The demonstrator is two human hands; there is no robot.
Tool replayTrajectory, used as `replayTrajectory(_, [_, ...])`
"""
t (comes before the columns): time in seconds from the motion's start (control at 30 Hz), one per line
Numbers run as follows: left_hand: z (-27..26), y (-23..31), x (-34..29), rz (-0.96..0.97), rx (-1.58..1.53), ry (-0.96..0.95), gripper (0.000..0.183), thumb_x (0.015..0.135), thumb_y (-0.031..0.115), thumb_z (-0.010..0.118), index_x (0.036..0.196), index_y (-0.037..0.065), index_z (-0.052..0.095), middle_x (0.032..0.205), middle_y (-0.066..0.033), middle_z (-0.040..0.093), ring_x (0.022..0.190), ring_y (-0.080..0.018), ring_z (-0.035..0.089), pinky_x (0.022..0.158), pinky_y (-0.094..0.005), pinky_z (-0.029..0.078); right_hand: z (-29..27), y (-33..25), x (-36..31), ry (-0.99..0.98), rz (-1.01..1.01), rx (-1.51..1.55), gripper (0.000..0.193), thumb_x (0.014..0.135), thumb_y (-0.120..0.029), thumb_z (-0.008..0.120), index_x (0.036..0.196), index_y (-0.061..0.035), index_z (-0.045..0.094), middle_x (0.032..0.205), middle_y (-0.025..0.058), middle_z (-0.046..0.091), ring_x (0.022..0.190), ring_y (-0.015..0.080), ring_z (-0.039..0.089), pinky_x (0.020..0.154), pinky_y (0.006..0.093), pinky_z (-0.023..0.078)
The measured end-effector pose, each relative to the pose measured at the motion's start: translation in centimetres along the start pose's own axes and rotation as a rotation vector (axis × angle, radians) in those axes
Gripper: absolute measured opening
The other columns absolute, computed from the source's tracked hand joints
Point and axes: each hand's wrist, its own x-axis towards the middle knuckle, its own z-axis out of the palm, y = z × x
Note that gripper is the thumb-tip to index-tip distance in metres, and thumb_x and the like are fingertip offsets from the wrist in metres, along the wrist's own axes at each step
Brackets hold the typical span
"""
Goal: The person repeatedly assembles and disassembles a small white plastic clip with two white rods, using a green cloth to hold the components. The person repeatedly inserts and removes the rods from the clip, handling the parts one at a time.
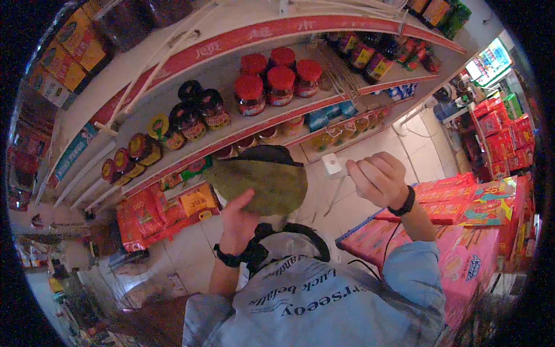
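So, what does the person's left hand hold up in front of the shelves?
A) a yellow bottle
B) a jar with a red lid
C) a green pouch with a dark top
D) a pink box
C: the left hand grips a green pouch with a dark top from below, while the red-lidded jars stand untouched on the shelf.

My left hand (pixel 238 218) holds up an olive-green pouch (pixel 263 182) with a black top, tilted; my right hand (pixel 378 179) grips a small white tag (pixel 333 164).

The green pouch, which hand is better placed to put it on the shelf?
Left, probably. The left hand already holds the green pouch up by the shelf; the right hand grips a small white thing.
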Motion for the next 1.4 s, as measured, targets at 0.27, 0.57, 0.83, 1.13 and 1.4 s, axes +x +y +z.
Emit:
replayTrajectory(0.27, [4.8,2.3,-0.6,0.048,0.290,-0.049,0.032,0.081,0.011,0.053,0.112,0.002,0.048,0.112,-0.0057,0.050,0.103,-0.0157,0.047,0.089,-0.0296,0.036,1.5,-0.7,4.7,0.125,0.067,-0.012,0.030,0.056,0.000,0.063,0.085,-0.0046,0.057,0.081,0.0060,0.052,0.062,0.0174,0.053,0.050,0.0289,0.043])
replayTrajectory(0.57, [6.2,2.4,-0.8,0.273,0.468,-0.139,0.027,0.079,0.007,0.057,0.105,0.002,0.051,0.099,-0.0033,0.055,0.091,-0.0107,0.051,0.078,-0.0254,0.041,2.6,-3.4,8.3,0.006,-0.146,-0.010,0.022,0.061,-0.007,0.059,0.082,-0.0025,0.058,0.086,0.0068,0.055,0.075,0.0166,0.053,0.060,0.0257,0.046])
replayTrajectory(0.83, [6.8,2.2,-1.4,0.423,0.738,-0.106,0.020,0.074,0.003,0.063,0.091,0.002,0.052,0.083,0.0019,0.053,0.074,-0.0065,0.049,0.063,-0.0198,0.040,2.9,-3.7,8.8,-0.030,-0.196,0.017,0.025,0.060,-0.014,0.056,0.083,-0.0042,0.056,0.085,0.0055,0.053,0.079,0.0174,0.051,0.066,0.0267,0.045])
replayTrajectory(1.13, [5.2,2.0,-1.7,0.468,0.622,-0.082,0.016,0.076,0.005,0.059,0.091,0.002,0.054,0.082,0.0006,0.054,0.076,-0.0089,0.050,0.066,-0.0220,0.041,3.2,-4.8,8.5,0.070,-0.055,0.091,0.028,0.059,-0.012,0.060,0.086,-0.0047,0.056,0.083,0.0043,0.053,0.073,0.0170,0.053,0.061,0.0274,0.045])
replayTrajectory(1.4, [5.4,2.1,-2.1,0.610,0.749,-0.068,0.021,0.078,0.007,0.058,0.098,0.001,0.055,0.093,-0.0029,0.058,0.083,-0.0103,0.053,0.072,-0.0231,0.042,2.8,-6.7,9.0,0.142,0.391,0.437,0.032,0.055,-0.014,0.074,0.081,-0.0063,0.057,0.077,0.0055,0.055,0.064,0.0188,0.055,0.052,0.0267,0.045])
